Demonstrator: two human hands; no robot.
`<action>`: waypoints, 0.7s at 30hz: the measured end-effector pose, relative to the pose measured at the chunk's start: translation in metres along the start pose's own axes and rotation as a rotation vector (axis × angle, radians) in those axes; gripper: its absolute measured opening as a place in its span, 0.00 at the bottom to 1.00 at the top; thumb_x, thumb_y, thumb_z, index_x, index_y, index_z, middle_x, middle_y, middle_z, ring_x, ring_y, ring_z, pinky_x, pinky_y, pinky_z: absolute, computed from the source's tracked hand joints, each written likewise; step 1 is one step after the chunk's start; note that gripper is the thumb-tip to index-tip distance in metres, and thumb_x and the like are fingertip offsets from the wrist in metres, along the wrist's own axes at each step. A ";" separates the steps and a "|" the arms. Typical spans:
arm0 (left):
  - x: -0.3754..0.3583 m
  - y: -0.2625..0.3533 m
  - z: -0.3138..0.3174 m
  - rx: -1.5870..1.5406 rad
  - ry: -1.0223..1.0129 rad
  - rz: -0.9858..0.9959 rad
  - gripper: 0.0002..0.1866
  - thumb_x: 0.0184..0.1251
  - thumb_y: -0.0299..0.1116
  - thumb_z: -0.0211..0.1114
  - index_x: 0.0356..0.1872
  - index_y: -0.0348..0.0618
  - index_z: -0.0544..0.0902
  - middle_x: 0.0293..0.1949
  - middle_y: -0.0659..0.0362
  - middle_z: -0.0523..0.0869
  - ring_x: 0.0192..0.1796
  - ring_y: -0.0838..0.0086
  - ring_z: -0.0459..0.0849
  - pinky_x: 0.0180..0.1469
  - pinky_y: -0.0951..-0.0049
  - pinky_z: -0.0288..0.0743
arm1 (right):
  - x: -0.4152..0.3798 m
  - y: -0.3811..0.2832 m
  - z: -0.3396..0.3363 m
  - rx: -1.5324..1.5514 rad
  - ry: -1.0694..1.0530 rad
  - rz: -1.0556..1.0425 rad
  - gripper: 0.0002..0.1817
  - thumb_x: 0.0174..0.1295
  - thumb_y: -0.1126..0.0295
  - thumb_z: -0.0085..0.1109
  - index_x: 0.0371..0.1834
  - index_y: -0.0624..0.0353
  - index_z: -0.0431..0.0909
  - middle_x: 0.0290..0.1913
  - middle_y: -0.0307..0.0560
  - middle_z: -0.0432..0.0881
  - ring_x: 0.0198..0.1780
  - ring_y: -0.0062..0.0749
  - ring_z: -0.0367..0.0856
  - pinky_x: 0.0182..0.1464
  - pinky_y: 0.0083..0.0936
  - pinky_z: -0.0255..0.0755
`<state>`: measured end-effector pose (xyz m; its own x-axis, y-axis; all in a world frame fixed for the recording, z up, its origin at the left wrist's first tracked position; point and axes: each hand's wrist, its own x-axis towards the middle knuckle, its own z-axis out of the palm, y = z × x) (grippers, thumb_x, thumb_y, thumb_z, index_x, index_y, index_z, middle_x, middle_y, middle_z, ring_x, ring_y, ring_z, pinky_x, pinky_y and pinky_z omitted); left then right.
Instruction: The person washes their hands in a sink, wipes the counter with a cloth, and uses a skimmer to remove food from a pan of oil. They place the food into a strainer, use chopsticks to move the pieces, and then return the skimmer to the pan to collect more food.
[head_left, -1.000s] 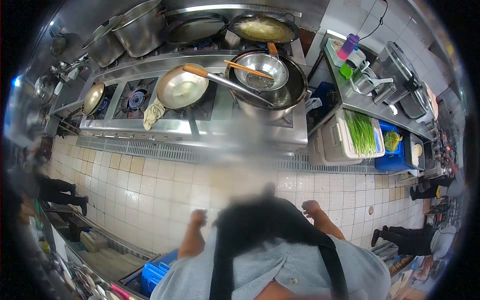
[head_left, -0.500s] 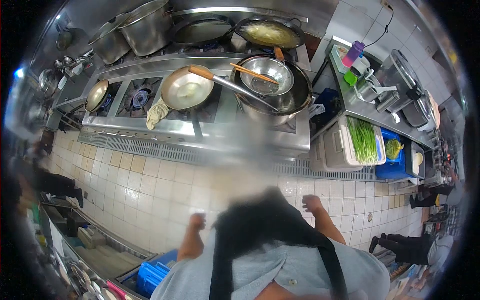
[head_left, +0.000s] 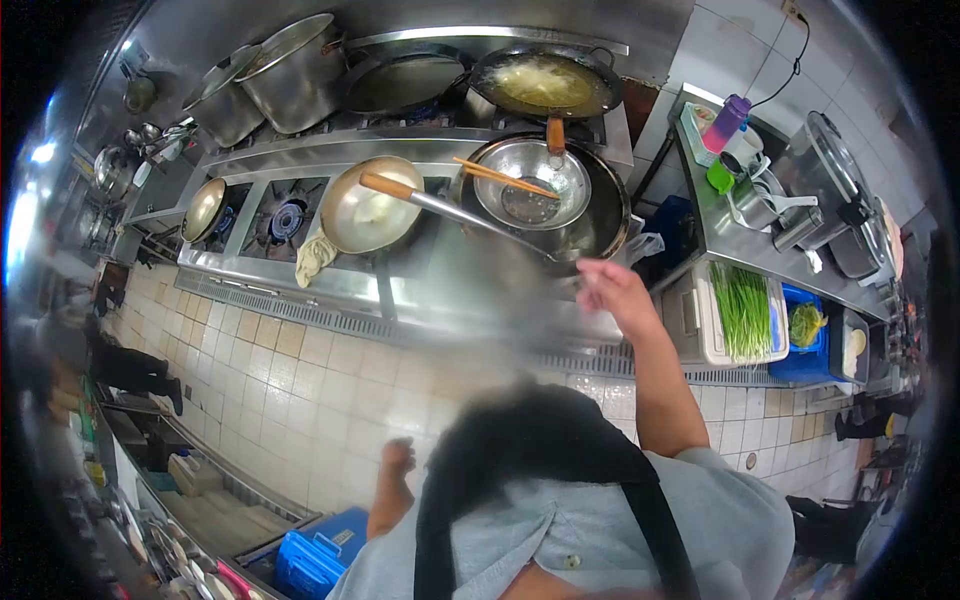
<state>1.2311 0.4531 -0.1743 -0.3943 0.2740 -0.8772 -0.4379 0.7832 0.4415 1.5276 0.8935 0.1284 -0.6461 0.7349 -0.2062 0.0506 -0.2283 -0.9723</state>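
My right hand [head_left: 615, 297] is stretched forward just in front of the large black wok [head_left: 612, 225], its index finger extended, with nothing visible in it. A perforated metal strainer [head_left: 568, 205] with a wooden handle rests over that wok, and wooden chopsticks [head_left: 500, 178] lie across it. From the wok's front edge a long-handled metal utensil [head_left: 450, 210] reaches left over a pale frying pan [head_left: 345, 215]; its head is hard to make out. My left hand [head_left: 398, 458] hangs low over the floor, fingers curled in, holding nothing visible.
At the back, a wok of bubbling oil [head_left: 545, 85] stands beside a dark wok [head_left: 405, 85] and tall pots [head_left: 290, 85]. A cloth [head_left: 315, 260] hangs at the stove's front. Green stalks [head_left: 742, 310] lie on a white bin at right. Another person's legs [head_left: 135, 370] show at left.
My right hand has risen from low beside my body and reached forward to the wok's front. My left hand has stayed low. The view has shifted slightly.
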 end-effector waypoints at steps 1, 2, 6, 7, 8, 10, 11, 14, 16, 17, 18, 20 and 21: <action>0.028 -0.022 -0.004 0.121 0.044 0.224 0.11 0.53 0.34 0.61 0.38 0.46 0.77 0.28 0.56 0.80 0.27 0.66 0.79 0.25 0.67 0.73 | 0.016 -0.010 0.003 0.073 0.025 -0.029 0.17 0.66 0.65 0.51 0.54 0.62 0.72 0.33 0.48 0.81 0.31 0.27 0.79 0.36 0.23 0.75; 0.046 -0.038 -0.005 0.242 0.088 0.446 0.09 0.56 0.34 0.59 0.37 0.46 0.77 0.26 0.56 0.79 0.21 0.66 0.76 0.19 0.69 0.70 | 0.032 -0.018 0.004 0.146 0.050 -0.056 0.17 0.67 0.64 0.50 0.55 0.61 0.71 0.36 0.50 0.81 0.33 0.28 0.80 0.36 0.24 0.75; 0.035 -0.039 0.016 0.178 0.130 0.369 0.11 0.56 0.32 0.58 0.41 0.44 0.78 0.27 0.56 0.80 0.23 0.65 0.78 0.23 0.67 0.73 | 0.094 -0.048 0.005 0.339 0.028 -0.066 0.22 0.67 0.60 0.50 0.59 0.61 0.65 0.45 0.54 0.79 0.39 0.33 0.80 0.37 0.27 0.76; 0.004 -0.024 0.029 0.199 0.161 0.316 0.12 0.56 0.31 0.58 0.41 0.42 0.79 0.29 0.55 0.82 0.26 0.65 0.80 0.25 0.68 0.74 | 0.109 -0.052 0.005 0.437 0.020 -0.043 0.25 0.66 0.58 0.51 0.60 0.61 0.62 0.47 0.57 0.77 0.41 0.36 0.79 0.38 0.30 0.77; -0.043 0.005 0.046 0.219 0.190 0.263 0.13 0.55 0.30 0.58 0.42 0.41 0.80 0.30 0.55 0.83 0.28 0.64 0.81 0.28 0.68 0.76 | 0.124 -0.057 0.004 0.533 0.010 -0.024 0.28 0.66 0.55 0.51 0.61 0.62 0.59 0.50 0.59 0.75 0.42 0.40 0.79 0.39 0.33 0.77; -0.061 0.005 0.059 0.157 0.186 0.234 0.12 0.57 0.29 0.57 0.42 0.40 0.81 0.31 0.54 0.83 0.29 0.65 0.82 0.27 0.67 0.75 | 0.152 -0.064 0.003 0.600 0.010 -0.016 0.29 0.65 0.52 0.51 0.60 0.63 0.59 0.48 0.58 0.75 0.44 0.42 0.79 0.43 0.35 0.77; -0.064 0.001 0.061 0.102 0.178 0.201 0.12 0.58 0.27 0.55 0.41 0.38 0.81 0.31 0.53 0.83 0.30 0.65 0.82 0.26 0.67 0.75 | 0.165 -0.066 0.004 0.671 0.019 -0.003 0.31 0.65 0.49 0.50 0.59 0.65 0.59 0.47 0.58 0.75 0.46 0.44 0.78 0.46 0.36 0.76; -0.067 -0.020 0.058 0.173 0.189 0.342 0.11 0.60 0.27 0.54 0.40 0.38 0.82 0.30 0.53 0.83 0.29 0.66 0.81 0.24 0.68 0.74 | 0.188 -0.080 0.011 0.768 0.062 0.010 0.29 0.64 0.48 0.51 0.51 0.67 0.64 0.44 0.57 0.75 0.44 0.43 0.78 0.44 0.35 0.77; -0.067 -0.030 0.053 0.283 0.216 0.460 0.11 0.61 0.27 0.53 0.40 0.38 0.82 0.30 0.53 0.82 0.28 0.67 0.81 0.23 0.68 0.73 | 0.202 -0.086 0.011 0.800 0.061 0.038 0.28 0.64 0.49 0.51 0.49 0.68 0.65 0.42 0.56 0.76 0.40 0.41 0.79 0.41 0.33 0.78; -0.066 -0.035 0.050 0.362 0.231 0.514 0.11 0.61 0.26 0.52 0.39 0.38 0.82 0.30 0.52 0.82 0.28 0.67 0.81 0.23 0.69 0.73 | 0.209 -0.087 0.010 0.778 0.067 0.035 0.25 0.65 0.52 0.52 0.44 0.68 0.67 0.38 0.53 0.76 0.35 0.36 0.78 0.36 0.29 0.77; -0.069 -0.036 0.048 0.450 0.255 0.572 0.11 0.62 0.26 0.51 0.39 0.38 0.82 0.29 0.52 0.82 0.28 0.67 0.81 0.22 0.69 0.73 | 0.216 -0.088 0.009 0.756 0.073 0.032 0.21 0.65 0.55 0.52 0.40 0.67 0.68 0.33 0.50 0.76 0.29 0.31 0.76 0.30 0.25 0.75; -0.064 -0.035 0.043 0.638 0.292 0.671 0.11 0.63 0.26 0.50 0.38 0.38 0.82 0.29 0.52 0.82 0.27 0.68 0.80 0.21 0.70 0.72 | 0.237 -0.077 -0.001 0.796 0.018 0.047 0.16 0.65 0.60 0.53 0.38 0.65 0.67 0.29 0.47 0.74 0.26 0.30 0.73 0.26 0.24 0.72; -0.062 -0.033 0.042 0.712 0.315 0.707 0.12 0.63 0.26 0.50 0.38 0.38 0.83 0.29 0.52 0.82 0.27 0.68 0.80 0.21 0.70 0.72 | 0.243 -0.074 -0.005 0.836 -0.033 0.056 0.12 0.65 0.64 0.53 0.35 0.64 0.67 0.25 0.45 0.71 0.23 0.28 0.70 0.21 0.23 0.68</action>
<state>1.3045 0.4337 -0.1423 -0.6120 0.7191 -0.3292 0.5097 0.6769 0.5311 1.3705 1.0922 0.1494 -0.6821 0.6921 -0.2361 -0.4896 -0.6720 -0.5555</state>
